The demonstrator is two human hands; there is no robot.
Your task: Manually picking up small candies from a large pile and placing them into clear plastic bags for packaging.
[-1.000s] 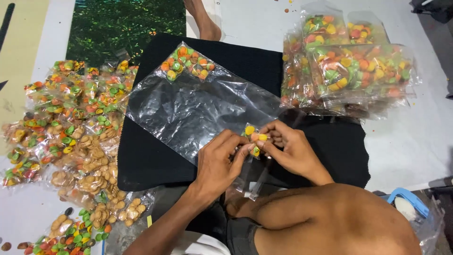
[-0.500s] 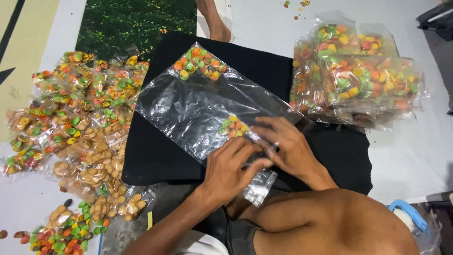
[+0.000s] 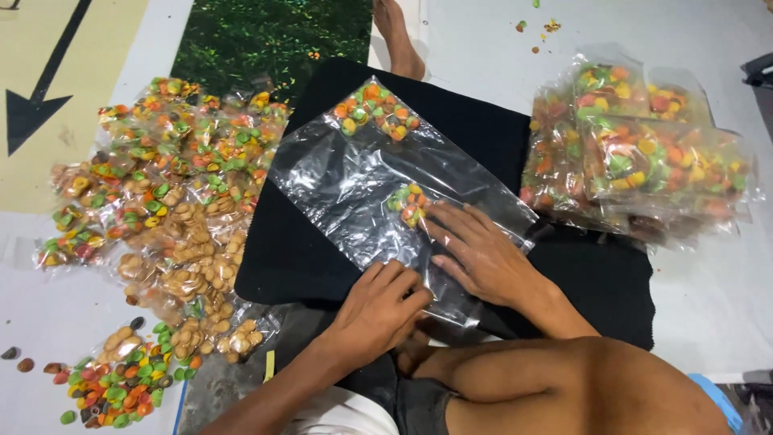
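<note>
A person seated on the floor presses both bare hands onto a long clear plastic bag point(image 3: 386, 181) that lies flat and slantwise across a black cloth mat point(image 3: 499, 129). The right hand point(image 3: 483, 254) lies open, palm down, fingers spread flat over the bag's near half, its fingertips just beside a small cluster of green, orange and yellow snack pieces point(image 3: 407, 203) inside the plastic. The left hand point(image 3: 378, 310) rests at the bag's near edge with fingers curled down against the film; whether it pinches the plastic cannot be told. A larger bunch of orange and green pieces point(image 3: 374, 113) sits packed in the bag's far corner. To the left of the mat, a spread of small filled packets of multicoloured and tan crackers point(image 3: 173, 201) covers the white floor sheet point(image 3: 48, 306), with loose green and orange pieces point(image 3: 113, 387) nearer the camera. To the right, a stack of sealed clear bags of coloured snacks point(image 3: 644, 157) stands just off the mat. A bare foot point(image 3: 396, 36) shows at the mat's far edge
</note>
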